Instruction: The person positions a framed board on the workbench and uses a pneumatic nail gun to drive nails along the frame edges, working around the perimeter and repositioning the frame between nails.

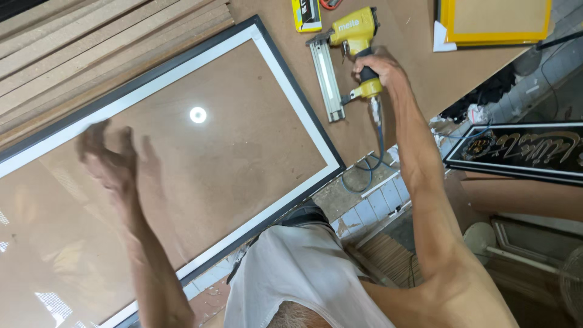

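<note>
While our right hand [378, 65] is clamped on the grip of one yellow nail gun [349, 51] at one o'clock on the bench [401, 42], our left hand [112, 161], blurred and fingers spread, hovers over one large frame [303, 130] at ten o'clock, whose long axis runs from seven to one.

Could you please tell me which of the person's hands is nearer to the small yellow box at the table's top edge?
Right. The right hand grips the nail gun just below-right of the yellow box; the left hand hovers far off over the frame.
</note>
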Tool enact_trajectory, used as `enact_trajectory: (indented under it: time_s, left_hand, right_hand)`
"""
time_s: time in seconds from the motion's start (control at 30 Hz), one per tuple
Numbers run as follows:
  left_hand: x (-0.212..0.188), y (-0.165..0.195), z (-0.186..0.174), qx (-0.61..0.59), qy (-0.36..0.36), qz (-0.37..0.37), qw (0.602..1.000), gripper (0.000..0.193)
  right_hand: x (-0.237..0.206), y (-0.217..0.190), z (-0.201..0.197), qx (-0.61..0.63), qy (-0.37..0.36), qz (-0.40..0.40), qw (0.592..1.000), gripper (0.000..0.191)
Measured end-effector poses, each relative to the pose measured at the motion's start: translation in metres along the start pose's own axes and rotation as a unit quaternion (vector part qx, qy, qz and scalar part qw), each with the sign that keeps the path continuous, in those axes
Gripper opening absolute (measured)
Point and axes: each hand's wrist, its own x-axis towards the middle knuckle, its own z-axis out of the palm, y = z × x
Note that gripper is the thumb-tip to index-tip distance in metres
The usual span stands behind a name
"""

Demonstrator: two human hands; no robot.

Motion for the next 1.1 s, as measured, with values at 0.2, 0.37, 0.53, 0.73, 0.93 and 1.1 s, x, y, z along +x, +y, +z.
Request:
enact_trajectory:
  time_s: [0.2, 0.37, 0.53, 0.73, 0.93, 1.1]
  left_hand:
    - [-0.006, 0.28, 0.08, -0.317, -0.173, -0.327, 0.873, 0.019]
    - [0.01, 0.404, 0.166, -0.334, -0.118, -0.416, 0.837, 0.025]
    - [0.011, 0.451, 0.203, -0.336, -0.022, -0.58, 0.742, 0.036]
    - [0.029, 0.462, 0.212, -0.384, 0.062, -0.587, 0.71, 0.05]
    - [0.034, 0.459, 0.204, -0.382, 0.063, -0.561, 0.732, 0.059]
    - [0.024, 0.445, 0.209, -0.376, 0.068, -0.568, 0.729, 0.058]
  right_hand:
    - [0.01, 0.063, -0.037, 0.248, -0.121, 0.043, 0.96, 0.046]
    - [0.024, 0.095, -0.073, 0.365, -0.254, 0.056, 0.894, 0.063]
    - [0.024, 0.098, -0.115, 0.384, -0.291, 0.039, 0.875, 0.071]
    - [-0.01, 0.106, -0.108, 0.403, -0.281, -0.001, 0.871, 0.071]
    - [-0.044, 0.097, -0.093, 0.418, -0.228, -0.033, 0.879, 0.066]
    - [-0.051, 0.103, -0.082, 0.435, -0.196, -0.067, 0.876, 0.066]
